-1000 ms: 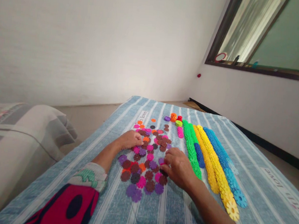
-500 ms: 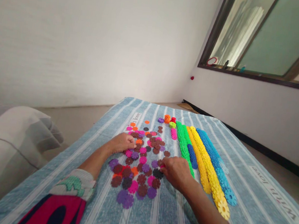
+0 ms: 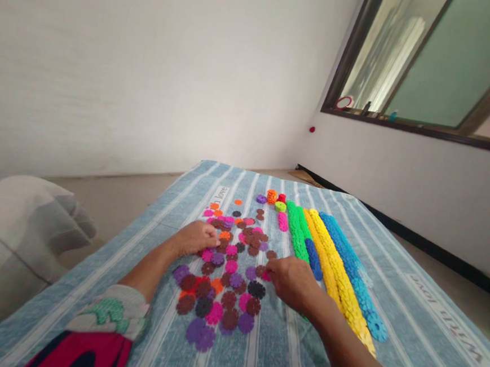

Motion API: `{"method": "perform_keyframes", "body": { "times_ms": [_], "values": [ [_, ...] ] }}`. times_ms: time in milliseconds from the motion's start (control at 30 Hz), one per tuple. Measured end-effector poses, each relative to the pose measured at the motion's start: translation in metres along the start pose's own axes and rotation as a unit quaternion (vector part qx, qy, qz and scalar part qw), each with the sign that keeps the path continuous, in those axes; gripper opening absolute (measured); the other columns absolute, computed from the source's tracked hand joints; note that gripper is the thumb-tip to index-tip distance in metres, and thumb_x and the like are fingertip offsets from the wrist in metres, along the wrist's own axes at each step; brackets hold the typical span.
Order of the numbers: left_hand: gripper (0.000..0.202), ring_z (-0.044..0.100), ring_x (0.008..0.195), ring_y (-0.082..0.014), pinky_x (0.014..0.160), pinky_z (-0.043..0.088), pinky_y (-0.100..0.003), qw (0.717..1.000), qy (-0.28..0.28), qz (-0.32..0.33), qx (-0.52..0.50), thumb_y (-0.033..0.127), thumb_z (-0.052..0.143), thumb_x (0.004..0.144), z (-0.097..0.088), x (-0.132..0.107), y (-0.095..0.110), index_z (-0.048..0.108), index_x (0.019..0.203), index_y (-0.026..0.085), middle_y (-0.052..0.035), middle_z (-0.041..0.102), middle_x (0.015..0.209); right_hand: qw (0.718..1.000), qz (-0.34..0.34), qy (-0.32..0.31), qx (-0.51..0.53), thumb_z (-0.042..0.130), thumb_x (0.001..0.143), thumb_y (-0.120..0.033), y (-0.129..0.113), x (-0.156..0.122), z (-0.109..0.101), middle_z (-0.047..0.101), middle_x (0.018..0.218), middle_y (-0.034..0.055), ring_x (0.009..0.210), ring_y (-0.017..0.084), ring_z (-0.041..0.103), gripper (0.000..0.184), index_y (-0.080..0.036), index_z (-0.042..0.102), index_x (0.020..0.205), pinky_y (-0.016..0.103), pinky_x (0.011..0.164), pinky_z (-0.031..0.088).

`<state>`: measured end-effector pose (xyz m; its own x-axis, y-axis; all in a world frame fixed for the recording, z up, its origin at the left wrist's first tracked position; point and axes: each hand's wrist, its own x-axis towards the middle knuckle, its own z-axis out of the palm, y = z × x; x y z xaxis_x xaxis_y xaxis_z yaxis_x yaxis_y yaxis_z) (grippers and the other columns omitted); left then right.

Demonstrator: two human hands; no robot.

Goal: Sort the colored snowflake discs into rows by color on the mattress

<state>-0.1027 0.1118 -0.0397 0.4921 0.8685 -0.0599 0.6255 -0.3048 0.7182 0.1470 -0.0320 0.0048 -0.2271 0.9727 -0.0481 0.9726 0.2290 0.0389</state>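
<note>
Flower-shaped plastic discs in brown, pink, purple, orange and black lie loosely scattered over a striped blue cloth. Over the left side of this spread is my left hand [image 3: 197, 237], its fingers curled together beside an orange disc [image 3: 224, 235]; whatever they hold, if anything, is hidden. My right hand [image 3: 292, 279] pinches a pink disc [image 3: 266, 276] at the right edge of the spread. Just below its fingertips lies a black disc [image 3: 256, 289], and a brown disc [image 3: 261, 270] is close beside them.
Long rows of stacked discs lie to the right: green [image 3: 296, 233], yellow [image 3: 328, 252] and light blue [image 3: 349, 259], with a short dark blue stack [image 3: 314, 259]. Small stacks, including an orange one [image 3: 271, 196] and a pink one [image 3: 282, 221], stand farther back. A draped cover [image 3: 24, 234] is at left.
My right hand has drawn slightly right and away from the black disc, with the pink disc at its fingertips. My left hand stays almost in place. The view has shifted a little.
</note>
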Motion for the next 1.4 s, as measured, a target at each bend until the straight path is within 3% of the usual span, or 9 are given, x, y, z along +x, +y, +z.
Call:
{"method": "perform_keyframes", "body": {
  "times_ms": [200, 400, 633, 1033, 1233, 1400],
  "values": [
    [0.029, 0.041, 0.05, -0.0111, 0.049, 0.03, -0.024, 0.999, 0.038, -0.014, 0.022, 0.044, 0.056, 0.065, 0.0, -0.003, 0.005, 0.061, 0.061, 0.016, 0.0022, 0.049, 0.052, 0.998, 0.068, 0.02, -0.002, 0.049, 0.091, -0.022, 0.056, 0.04, -0.015, 0.072, 0.099, 0.0076, 0.094, 0.023, 0.066, 0.024, -0.024, 0.072, 0.098, 0.027, 0.072, 0.043],
    [0.031, 0.049, 0.055, -0.013, 0.053, 0.035, -0.024, 0.997, 0.075, 0.002, 0.033, 0.044, 0.053, 0.068, 0.002, -0.002, 0.004, 0.064, 0.062, 0.016, -0.0001, 0.058, 0.057, 0.993, 0.12, 0.022, -0.005, 0.049, 0.09, -0.019, 0.096, 0.086, -0.006, 0.071, 0.098, 0.0065, 0.096, 0.022, 0.064, 0.026, -0.024, 0.072, 0.101, 0.028, 0.075, 0.044],
    [0.035, 0.054, 0.059, -0.0145, 0.057, 0.037, -0.024, 0.995, 0.086, 0.007, 0.052, 0.048, 0.052, 0.071, 0.003, -0.002, 0.004, 0.066, 0.064, 0.017, -0.0007, 0.063, 0.06, 0.993, 0.116, -0.004, -0.001, 0.054, 0.095, -0.03, 0.096, 0.105, 0.002, 0.068, 0.099, 0.0058, 0.094, 0.019, 0.063, 0.02, -0.015, 0.066, 0.098, 0.038, 0.083, 0.049],
    [0.033, 0.055, 0.06, -0.0154, 0.058, 0.039, -0.025, 0.994, 0.092, -0.009, 0.053, 0.047, 0.053, 0.07, 0.005, -0.004, 0.004, 0.066, 0.065, 0.017, -0.0008, 0.063, 0.06, 0.992, 0.12, 0.003, -0.03, 0.053, 0.096, -0.033, 0.086, 0.11, 0.006, 0.065, 0.106, 0.0067, 0.098, 0.021, 0.062, 0.022, -0.015, 0.063, 0.104, 0.041, 0.088, 0.047],
    [0.033, 0.056, 0.062, -0.016, 0.059, 0.04, -0.025, 0.994, 0.094, -0.014, 0.048, 0.048, 0.054, 0.069, 0.005, -0.002, 0.002, 0.067, 0.067, 0.017, -0.0018, 0.066, 0.063, 0.989, 0.139, 0.038, -0.04, 0.046, 0.096, -0.027, 0.093, 0.107, 0.004, 0.068, 0.102, 0.008, 0.101, 0.023, 0.062, 0.024, -0.02, 0.066, 0.107, 0.036, 0.084, 0.045],
    [0.033, 0.057, 0.063, -0.0162, 0.06, 0.041, -0.025, 0.995, 0.084, -0.009, 0.051, 0.048, 0.054, 0.07, 0.004, -0.001, 0.002, 0.067, 0.068, 0.017, -0.0024, 0.067, 0.065, 0.982, 0.172, 0.066, -0.038, 0.043, 0.094, -0.025, 0.095, 0.088, -0.001, 0.07, 0.101, 0.0106, 0.099, 0.026, 0.064, 0.029, -0.022, 0.069, 0.106, 0.03, 0.075, 0.044]
  ]
}}
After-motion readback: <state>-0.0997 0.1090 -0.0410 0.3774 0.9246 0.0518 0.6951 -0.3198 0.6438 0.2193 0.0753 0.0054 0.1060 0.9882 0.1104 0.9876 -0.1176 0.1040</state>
